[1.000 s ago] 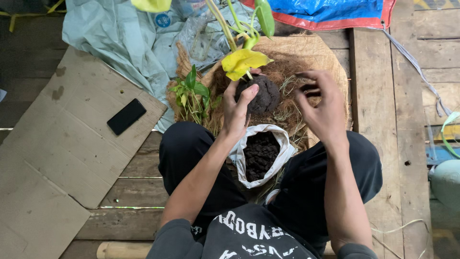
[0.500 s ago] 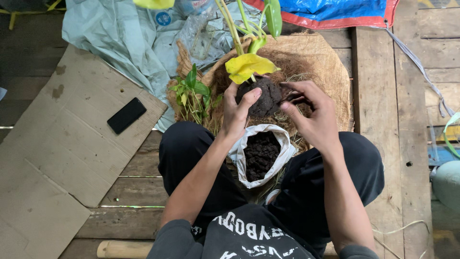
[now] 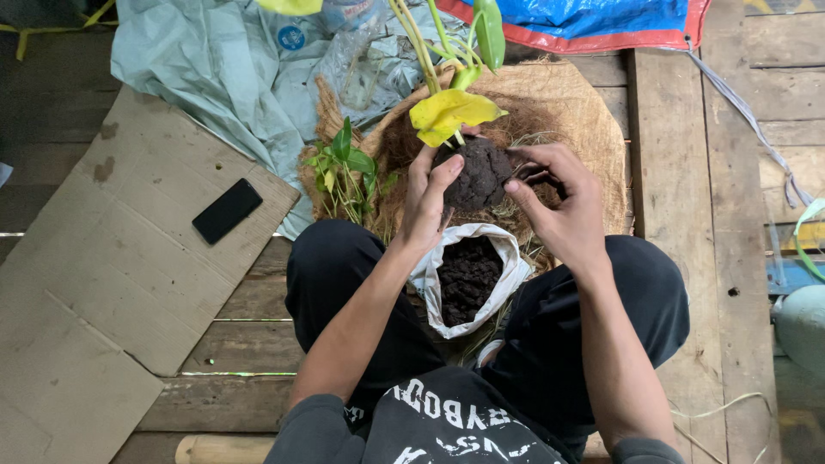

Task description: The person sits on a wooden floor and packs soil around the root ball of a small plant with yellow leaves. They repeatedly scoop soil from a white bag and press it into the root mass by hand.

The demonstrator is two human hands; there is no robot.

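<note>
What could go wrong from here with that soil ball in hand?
1. The soil ball is cupped only by the left hand and the right hand, above the open white bag of soil; it may crumble and shed onto the person's lap.
2. The green stems and yellow leaf stick out above the ball; squeezing or turning could bend or snap them.
3. The small green plant sits close by the left forearm and might get knocked.

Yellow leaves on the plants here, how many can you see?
2. One yellow leaf hangs just above the soil ball that the left hand and right hand cup. Another yellow leaf is cut off by the top edge. More may lie outside the view.
</note>
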